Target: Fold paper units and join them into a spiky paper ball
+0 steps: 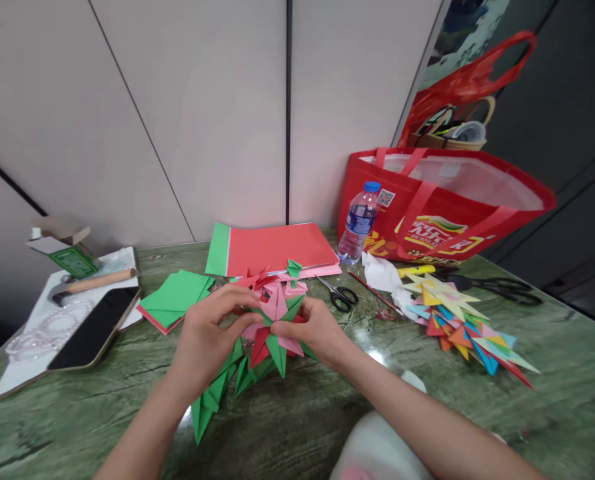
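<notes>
A folded-paper flower [276, 303] with pink, red and green pointed petals is held up between my two hands. My left hand [217, 317] pinches its left side, thumb and forefinger meeting the paper. On the right side, my right hand [314, 330] grips it with the thumb pressed on a petal. Several folded green paper pieces [212, 390] lie on the table just below and left of the flower. Behind it are red and pink folded pieces [254, 279] and a small green one [294, 268], partly hidden by my hands.
Red paper sheets [282, 247] lie at the back; green squares [177, 293] are to the left. Scissors [344, 298], a water bottle [360, 223], a red bag [442, 207] and multicoloured folded pieces [467, 327] stand right. A phone [94, 330] and wooden-handled tool [97, 283] lie left.
</notes>
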